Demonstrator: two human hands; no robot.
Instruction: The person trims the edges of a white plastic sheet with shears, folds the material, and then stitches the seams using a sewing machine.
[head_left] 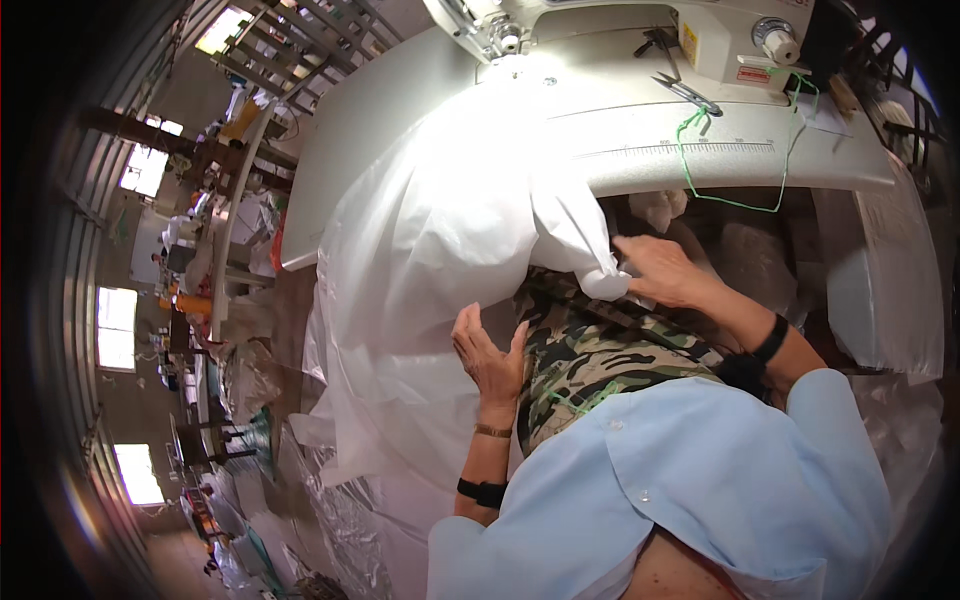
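Observation:
A large white sheet of thin, smooth material (420,230) hangs from the sewing machine's table down over the left side of my lap. Its far part lies under the lit needle area of a white sewing machine (600,8). My left hand (490,352) is open against the sheet, thumb and fingers apart, with nothing gripped. On the right, my right hand (668,272) grips a bunched corner of the sheet, near the table's front edge; its forefinger points away from the bunch. The exact hold is partly hidden.
Thread snips (688,94) tied to a green cord (735,205) lie on the sewing table (840,160), below the machine body. Clear plastic (885,270) hangs at the right. Cluttered benches (225,260) stand at the left, with bagged material (250,380) nearby.

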